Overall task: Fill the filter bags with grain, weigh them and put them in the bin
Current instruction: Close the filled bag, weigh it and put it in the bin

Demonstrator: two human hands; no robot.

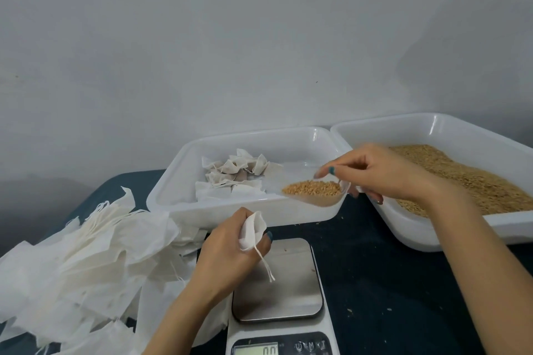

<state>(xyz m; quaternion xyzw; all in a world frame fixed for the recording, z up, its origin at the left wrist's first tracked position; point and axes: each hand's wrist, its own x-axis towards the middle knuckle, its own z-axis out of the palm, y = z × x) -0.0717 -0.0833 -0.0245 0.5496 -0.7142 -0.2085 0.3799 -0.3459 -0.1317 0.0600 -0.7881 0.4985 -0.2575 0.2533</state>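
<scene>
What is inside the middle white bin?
In the bin, a heap of filled bags lies toward the left, on flat white sheets. The right hand and its scoop of grain cover the front right corner, so nothing there can be seen.

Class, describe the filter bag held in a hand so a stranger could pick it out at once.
Find the steel-topped scale nearest the camera. Above its platform the left hand grips a small white filter bag, drawstring dangling. Unlike the flat pile to its left and the filled bags in the bin, it alone is held.
</scene>
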